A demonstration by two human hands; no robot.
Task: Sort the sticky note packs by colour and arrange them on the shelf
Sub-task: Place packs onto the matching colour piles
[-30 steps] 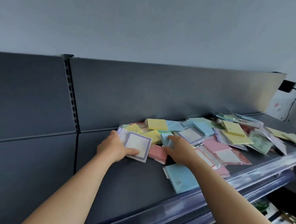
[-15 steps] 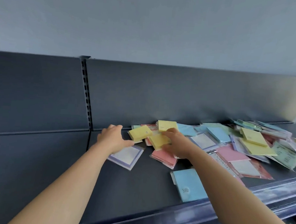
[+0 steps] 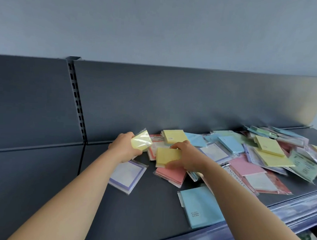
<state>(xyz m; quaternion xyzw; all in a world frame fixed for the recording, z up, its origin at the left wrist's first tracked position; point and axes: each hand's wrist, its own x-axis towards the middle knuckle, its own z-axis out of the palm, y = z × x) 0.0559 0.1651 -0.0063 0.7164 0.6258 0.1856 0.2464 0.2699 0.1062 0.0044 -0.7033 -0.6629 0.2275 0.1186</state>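
My left grip [image 3: 124, 147] is curled round a pale yellow sticky note pack in glossy clear wrap [image 3: 141, 141], held tilted above the dark grey metal shelf [image 3: 139, 219] near its left end. My right grip [image 3: 187, 156] pinches a second flat yellow pack [image 3: 167, 156], thumb on its near edge and fingers on the far one. That pack lies on a coral-pink wrapped pack [image 3: 171, 175]. So I'm on the yellows, I reckon, pulling them out of the mixed heap of packs [image 3: 262, 154] spread along the shelf to the right. A purple-bordered white pack [image 3: 127, 174] lies under my left wrist, and a light blue pack [image 3: 201, 206] sits near the front lip. Next, as I see it: bring the two yellows together, then reach for the thicker yellow pack [image 3: 174, 136] by the grey back panel [image 3: 173, 95], and start the yellow stack on a bare patch to the left.
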